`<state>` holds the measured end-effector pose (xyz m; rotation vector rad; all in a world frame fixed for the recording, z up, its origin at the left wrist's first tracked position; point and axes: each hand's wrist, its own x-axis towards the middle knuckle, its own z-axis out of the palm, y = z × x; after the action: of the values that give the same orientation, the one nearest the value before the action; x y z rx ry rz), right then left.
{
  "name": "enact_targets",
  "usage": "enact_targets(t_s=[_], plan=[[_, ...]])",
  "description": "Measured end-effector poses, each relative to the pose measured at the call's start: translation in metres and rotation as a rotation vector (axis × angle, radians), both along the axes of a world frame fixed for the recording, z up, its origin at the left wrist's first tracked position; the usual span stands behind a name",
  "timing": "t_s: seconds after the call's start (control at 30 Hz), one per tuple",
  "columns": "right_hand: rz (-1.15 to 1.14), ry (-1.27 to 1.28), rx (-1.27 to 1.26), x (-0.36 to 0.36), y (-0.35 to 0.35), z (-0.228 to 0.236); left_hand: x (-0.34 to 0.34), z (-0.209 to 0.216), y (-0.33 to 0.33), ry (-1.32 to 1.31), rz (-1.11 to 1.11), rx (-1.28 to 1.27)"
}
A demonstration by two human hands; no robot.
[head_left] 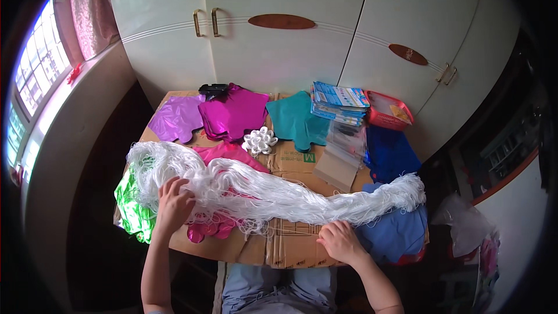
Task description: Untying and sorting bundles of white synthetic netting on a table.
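Note:
A long, loose hank of white thread (273, 195) lies across the cardboard-covered table, bunched thick at the left and narrowing toward the right. My left hand (174, 200) is at its thick left part, with bent fingers closed on strands. Below the narrower right part, at the table's near edge, my right hand (339, 242) pinches a thin white thread, which runs left toward the hank's lower fringe. A small looped bundle of white cord (260, 141) rests behind the hank.
Flat foil pieces in lilac (177, 117), magenta (235, 113), teal (297, 121) and green (135, 203) surround the hank. At the back right are printed packets (339, 102), clear bags (340, 160) and a red basket (388, 119). Blue sheets (395, 232) lie under the hank's right end.

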<state>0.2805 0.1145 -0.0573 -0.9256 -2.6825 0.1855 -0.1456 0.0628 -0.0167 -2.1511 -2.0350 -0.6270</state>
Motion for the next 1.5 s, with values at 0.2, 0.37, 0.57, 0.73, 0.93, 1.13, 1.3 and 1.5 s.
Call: enact_targets(t_s=[0.2, 0.37, 0.57, 0.73, 0.93, 1.13, 1.3, 1.5], plan=[[-0.034, 0.129, 0.050, -0.041, -0.009, 0.021, 0.023, 0.018, -0.022, 0.050, 0.034, 0.041], [-0.018, 0.131, -0.022, -0.078, -0.011, -0.008, 0.089, 0.016, -0.018, 0.000, -0.308, -0.003], [0.119, 0.133, -0.208, -0.048, -0.045, 0.010, 0.106, -0.021, -0.001, -0.017, -0.386, -0.114], [0.235, 0.221, -0.883, -0.005, -0.099, 0.035, 0.131, -0.038, 0.029, -0.101, -0.334, -0.062], [0.362, 0.168, -1.052, 0.015, -0.130, 0.061, 0.148, -0.022, 0.034, -0.112, -0.338, -0.062], [0.311, 0.656, -0.814, -0.010, -0.116, 0.050, 0.174, 0.032, -0.038, -0.600, -0.889, -0.489], [0.205, 0.863, -0.640, -0.046, -0.087, 0.050, 0.153, 0.026, -0.085, -1.077, -0.881, -0.530], [0.541, 0.825, -1.225, -0.079, -0.099, 0.029, 0.146, 0.045, -0.107, -1.379, -0.864, -0.556]])
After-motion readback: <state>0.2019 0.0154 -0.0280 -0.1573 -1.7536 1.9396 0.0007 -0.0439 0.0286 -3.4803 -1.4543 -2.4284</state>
